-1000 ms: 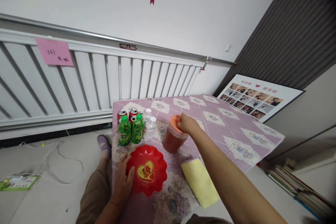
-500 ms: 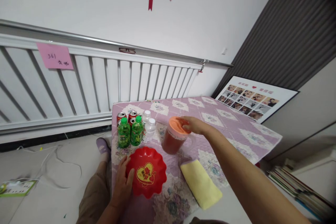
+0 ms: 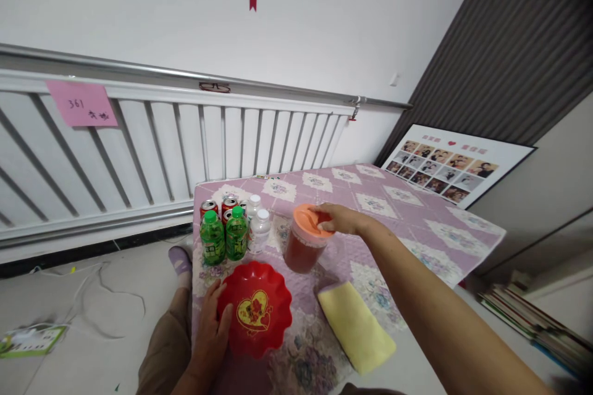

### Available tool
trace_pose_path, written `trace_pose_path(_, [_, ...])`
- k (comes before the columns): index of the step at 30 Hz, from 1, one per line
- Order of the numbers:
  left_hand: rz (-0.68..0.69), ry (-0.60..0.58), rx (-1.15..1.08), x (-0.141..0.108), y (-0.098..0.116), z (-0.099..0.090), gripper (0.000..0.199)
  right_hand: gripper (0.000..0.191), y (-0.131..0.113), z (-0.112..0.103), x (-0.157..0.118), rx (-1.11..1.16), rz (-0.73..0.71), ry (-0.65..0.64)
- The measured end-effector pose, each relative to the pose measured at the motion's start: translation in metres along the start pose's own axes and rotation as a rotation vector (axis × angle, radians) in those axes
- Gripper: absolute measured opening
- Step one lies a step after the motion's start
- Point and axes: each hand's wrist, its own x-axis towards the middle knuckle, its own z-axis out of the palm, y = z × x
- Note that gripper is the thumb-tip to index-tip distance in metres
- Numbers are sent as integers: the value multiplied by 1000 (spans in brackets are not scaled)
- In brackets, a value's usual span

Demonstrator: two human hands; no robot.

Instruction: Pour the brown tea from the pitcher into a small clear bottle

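1. On the cloth-covered desk (image 3: 384,200), the red bowl (image 3: 273,315) is sitting at the near left edge, its heart print facing up.
2. The left hand (image 3: 214,319) is curving partly closed around the bowl's left side, thumb lying over the inside and fingers following the scalloped edge. This hold is probably keeping the bowl from sliding; how firm it is cannot be told.
3. The jug (image 3: 301,254) is standing beyond the bowl and to its right, with reddish-brown contents showing through the wall. The orange lid (image 3: 303,220) is covering its top.
4. The right hand (image 3: 340,218) is reaching over the lid, half closed, fingers bent and touching its right part. Whether it is gripping or only resting cannot be told.
5. The green bottles (image 3: 213,242), white bottles (image 3: 259,233) and red cans (image 3: 208,205) are standing grouped at the left, likely so that the space around the jug is staying free.
6. The yellow cloth (image 3: 357,328) is lying folded near the front edge, below the right forearm, apparently within easy reach.
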Motion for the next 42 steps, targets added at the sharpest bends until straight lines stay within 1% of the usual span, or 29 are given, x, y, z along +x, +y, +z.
trace_pose_path(2, [-6, -7, -5, 0, 0, 0, 43, 65, 1, 0, 0, -37, -52, -9])
trace_pose_path(4, [-16, -5, -12, -1, 0, 0, 43, 66, 1, 0, -1, -26, -85, -43])
trace_pose_path(7, [-30, 7, -13, -1, 1, -1, 42, 68, 1, -2, -3, 30, -64, -133])
trace_pose_path(9, [-31, 4, -4, -1, 1, -1, 41, 70, 0, -4, -5, 32, -45, -162])
trace_pose_path(13, [-23, -14, 8, 0, 1, -2, 41, 70, -1, -7, -8, -12, -69, -161])
trace_pose_path(17, [-16, -21, 10, -1, 1, -2, 41, 73, -2, -8, -13, -52, -81, -146])
trace_pose_path(20, [-23, -12, 10, -1, 2, -2, 41, 63, -7, -4, -20, -82, -109, -78])
trace_pose_path(23, [-27, -13, 11, -1, 4, -2, 41, 53, -14, 8, -29, -127, -59, 40])
trace_pose_path(29, [-32, -19, 3, 0, 6, -2, 40, 39, -28, 49, -42, -301, -3, 294])
trace_pose_path(32, [-31, -12, 0, 0, 8, -2, 39, 39, -33, 67, -43, -361, 51, 432])
trace_pose_path(34, [-28, -5, 3, 0, 9, -3, 39, 39, -37, 78, -43, -379, 100, 503])
trace_pose_path(39, [-35, -6, 3, 0, 10, -4, 39, 38, -46, 94, -40, -405, 211, 600])
trace_pose_path(42, [-31, -18, -9, 0, 10, -4, 39, 38, -49, 99, -38, -428, 232, 632])
